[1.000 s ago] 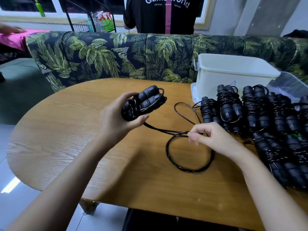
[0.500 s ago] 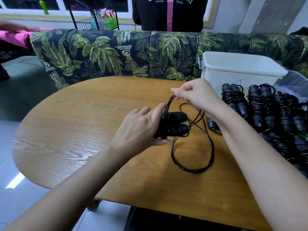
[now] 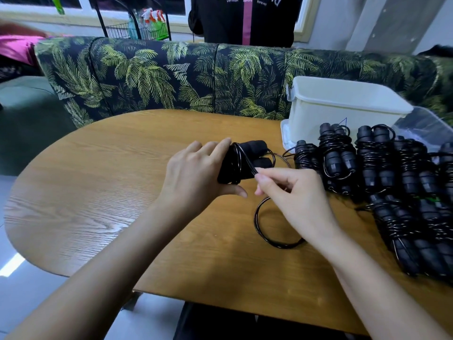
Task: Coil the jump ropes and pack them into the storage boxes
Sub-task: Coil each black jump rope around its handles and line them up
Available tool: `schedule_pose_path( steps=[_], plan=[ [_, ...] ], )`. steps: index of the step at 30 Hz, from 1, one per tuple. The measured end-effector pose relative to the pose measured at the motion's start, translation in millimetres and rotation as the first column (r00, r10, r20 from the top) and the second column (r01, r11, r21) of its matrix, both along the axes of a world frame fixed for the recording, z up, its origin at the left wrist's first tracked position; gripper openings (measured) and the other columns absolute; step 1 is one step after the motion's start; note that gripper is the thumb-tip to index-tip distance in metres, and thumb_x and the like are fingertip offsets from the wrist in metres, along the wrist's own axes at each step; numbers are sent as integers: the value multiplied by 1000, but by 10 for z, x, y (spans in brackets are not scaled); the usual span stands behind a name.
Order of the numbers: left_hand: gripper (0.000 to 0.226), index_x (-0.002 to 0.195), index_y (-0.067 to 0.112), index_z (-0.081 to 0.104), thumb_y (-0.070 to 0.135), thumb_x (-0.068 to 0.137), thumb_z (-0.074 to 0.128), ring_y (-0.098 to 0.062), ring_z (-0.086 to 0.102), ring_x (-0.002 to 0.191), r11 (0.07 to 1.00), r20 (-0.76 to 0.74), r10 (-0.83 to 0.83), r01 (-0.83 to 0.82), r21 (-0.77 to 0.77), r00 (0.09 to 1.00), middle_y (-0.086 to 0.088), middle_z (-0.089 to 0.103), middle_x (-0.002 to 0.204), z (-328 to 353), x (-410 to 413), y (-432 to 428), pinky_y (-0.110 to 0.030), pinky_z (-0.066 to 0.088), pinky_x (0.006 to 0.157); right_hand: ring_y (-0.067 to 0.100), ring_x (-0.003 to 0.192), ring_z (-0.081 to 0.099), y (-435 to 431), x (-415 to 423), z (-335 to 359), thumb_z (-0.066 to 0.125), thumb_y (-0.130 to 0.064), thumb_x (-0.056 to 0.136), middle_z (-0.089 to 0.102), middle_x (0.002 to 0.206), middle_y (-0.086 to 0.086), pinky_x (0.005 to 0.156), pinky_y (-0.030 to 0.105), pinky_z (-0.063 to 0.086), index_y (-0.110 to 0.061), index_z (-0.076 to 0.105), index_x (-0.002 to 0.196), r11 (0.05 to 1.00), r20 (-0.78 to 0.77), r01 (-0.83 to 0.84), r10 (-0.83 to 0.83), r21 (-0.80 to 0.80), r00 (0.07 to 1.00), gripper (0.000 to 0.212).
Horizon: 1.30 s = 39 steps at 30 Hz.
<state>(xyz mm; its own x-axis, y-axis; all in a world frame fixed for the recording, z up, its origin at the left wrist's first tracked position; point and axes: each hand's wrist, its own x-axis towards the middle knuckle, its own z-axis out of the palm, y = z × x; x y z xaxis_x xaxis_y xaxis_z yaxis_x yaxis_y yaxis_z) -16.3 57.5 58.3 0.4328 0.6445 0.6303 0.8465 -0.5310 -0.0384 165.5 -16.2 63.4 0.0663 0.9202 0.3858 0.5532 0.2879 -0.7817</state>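
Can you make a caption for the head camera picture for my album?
The left hand grips the jump rope handles while the right hand pinches its black cord over a wooden table.

The right hand (image 3: 294,192) has drawn the cord (image 3: 245,161) down over the handles (image 3: 255,145), adding a wrap.

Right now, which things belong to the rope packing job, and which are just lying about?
Job: jump rope gripped by left hand; its cord pinched by right hand; coiled ropes; white storage box.
Lying about: palm-print sofa; wire rack of spray bottles.
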Motion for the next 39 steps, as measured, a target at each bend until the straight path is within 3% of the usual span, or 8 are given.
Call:
schedule_pose_path(
  steps=[4, 8, 20, 26, 31, 34, 36, 39],
  plan=[
    [103, 122, 16, 65, 90, 55, 41, -26, 63, 70, 996, 94, -48, 55, -75, 994, 2, 72, 90, -42, 9, -1, -29, 47, 52, 4, 56, 58, -41, 13, -62, 67, -15, 93, 74, 74, -6, 62, 22, 50, -25, 75, 97, 984, -259, -79, 35, -161, 965, 14],
    [107, 126, 19, 64, 93, 51, 44, -28, 69, 85, 979, 226, -62, 103, -174, 972, 1, 72, 100, -81, 19, -39, -40, 56, 62, 10, 64, 69, -80, -47, -87, 71, -5, 87, 76, 77, 1, 63, 19, 54, -19, 73, 93, 982, -482, -81, -12, -172, 876, 16],
    [94, 114, 33, 70, 95, 45, 55, -9, 70, 92, 866, 541, -29, 292, -407, 841, 11, 75, 91, -12, 41, -100, -41, 55, 75, 7, 84, 73, -159, -203, -266, 75, -8, 82, 77, 82, -5, 75, 16, 52, -23, 75, 82, 990, -542, 11, -86, -141, 836, 15],
    [88, 106, 30, 73, 95, 48, 57, -8, 67, 75, 765, 566, -39, 389, -513, 824, 11, 72, 77, -85, 8, -110, -39, 53, 66, 8, 74, 70, -67, -148, -318, 87, -20, 69, 74, 73, -6, 68, 22, 53, -24, 70, 71, 980, -339, 194, -197, -43, 920, 18],
    [67, 93, 32, 73, 85, 54, 61, -8, 46, 57, 738, 493, -94, 393, -549, 865, 12, 52, 58, -101, 13, -96, -29, 33, 55, 18, 96, 45, 34, -8, -360, 84, -41, 53, 47, 103, -4, 78, 29, 41, -14, 48, 97, 904, 5, 385, -392, 189, 920, 62],
    [69, 87, 29, 71, 87, 52, 58, -8, 44, 54, 738, 441, -104, 367, -567, 891, 9, 50, 56, -58, 42, -61, -31, 33, 53, 25, 126, 44, 62, 133, -288, 77, -35, 68, 54, 131, 6, 107, 40, 35, -15, 48, 129, 892, 406, 106, -303, 439, 862, 71],
    [74, 81, 24, 69, 90, 51, 55, -9, 43, 53, 739, 372, -124, 336, -584, 920, 9, 49, 53, -4, 68, -36, -32, 35, 53, 25, 137, 44, 132, 270, -233, 71, -28, 79, 53, 144, 5, 117, 53, 26, -19, 43, 144, 890, 660, -176, -166, 420, 733, 71],
    [79, 79, 16, 71, 89, 56, 50, -13, 53, 53, 647, 334, -156, 351, -677, 930, -1, 64, 60, 137, 133, -8, -30, 40, 53, 17, 126, 57, 200, 404, -149, 68, -29, 85, 57, 140, 1, 113, 51, 38, -16, 52, 141, 891, 705, -330, 15, 314, 710, 60]
  ],
)
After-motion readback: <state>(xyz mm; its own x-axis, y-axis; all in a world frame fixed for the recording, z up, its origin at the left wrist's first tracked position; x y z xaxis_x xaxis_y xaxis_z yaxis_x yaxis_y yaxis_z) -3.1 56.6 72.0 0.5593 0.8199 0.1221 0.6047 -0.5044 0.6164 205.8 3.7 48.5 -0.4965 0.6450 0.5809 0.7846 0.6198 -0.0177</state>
